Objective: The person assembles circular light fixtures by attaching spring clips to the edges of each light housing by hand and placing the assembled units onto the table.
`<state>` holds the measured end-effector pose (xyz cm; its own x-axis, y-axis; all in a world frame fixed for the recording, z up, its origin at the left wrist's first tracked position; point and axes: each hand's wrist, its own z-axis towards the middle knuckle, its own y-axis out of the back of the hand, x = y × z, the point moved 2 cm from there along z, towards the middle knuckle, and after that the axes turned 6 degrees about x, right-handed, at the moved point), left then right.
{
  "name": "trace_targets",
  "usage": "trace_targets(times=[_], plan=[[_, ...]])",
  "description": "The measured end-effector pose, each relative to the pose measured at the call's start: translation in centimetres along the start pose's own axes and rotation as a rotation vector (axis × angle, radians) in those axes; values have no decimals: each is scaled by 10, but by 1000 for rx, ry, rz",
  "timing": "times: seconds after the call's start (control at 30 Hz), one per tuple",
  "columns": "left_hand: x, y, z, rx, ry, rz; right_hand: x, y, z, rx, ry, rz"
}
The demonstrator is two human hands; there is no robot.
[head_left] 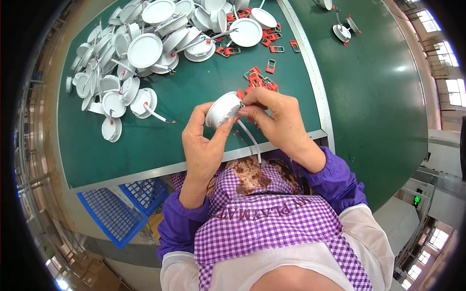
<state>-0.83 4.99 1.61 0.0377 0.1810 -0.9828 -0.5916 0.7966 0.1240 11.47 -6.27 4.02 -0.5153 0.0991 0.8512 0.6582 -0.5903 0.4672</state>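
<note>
You sit at a green workbench (pixel 145 140) edged in pale metal, with a second green surface (pixel 378 106) running off to your right and bright windows (pixel 454 72) beyond it. On the left, below the bench edge, blue plastic crates (pixel 116 211) stand on the floor. At the far left of the bench lies a heap of white round lamp housings (pixel 141 48), many trailing thin wires; to its right, loose red spring clips (pixel 262 80) are scattered toward the metal divider.

Your left hand (pixel 204 145) comes up from below, palm toward you, fingers curled around a white round lamp housing (pixel 222 109), gripping it just above the near bench edge. The housing is tilted, its flat face turned up and to the left, its axis leaning away from you. Your right hand (pixel 276 119) reaches in from the right, thumb and fingertips pinched on a small metal part at the housing's right rim. A white wire (pixel 250 140) hangs from the housing down toward your checked apron (pixel 272 213).
</note>
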Motion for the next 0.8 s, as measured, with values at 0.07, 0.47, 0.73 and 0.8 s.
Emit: trace_targets(times=[0.07, 0.47, 0.73, 0.8], plan=[[2, -1, 0, -8, 12, -32, 3, -3, -5, -1, 6, -64], [3, 7, 3, 113, 178, -164, -8, 1, 2, 70, 60, -49], [-5, 7, -2, 84, 39, -82, 10, 15, 4, 85, -212, 253], [-11, 8, -3, 80, -11, -4, 14, 25, 4, 140, -228, 248]])
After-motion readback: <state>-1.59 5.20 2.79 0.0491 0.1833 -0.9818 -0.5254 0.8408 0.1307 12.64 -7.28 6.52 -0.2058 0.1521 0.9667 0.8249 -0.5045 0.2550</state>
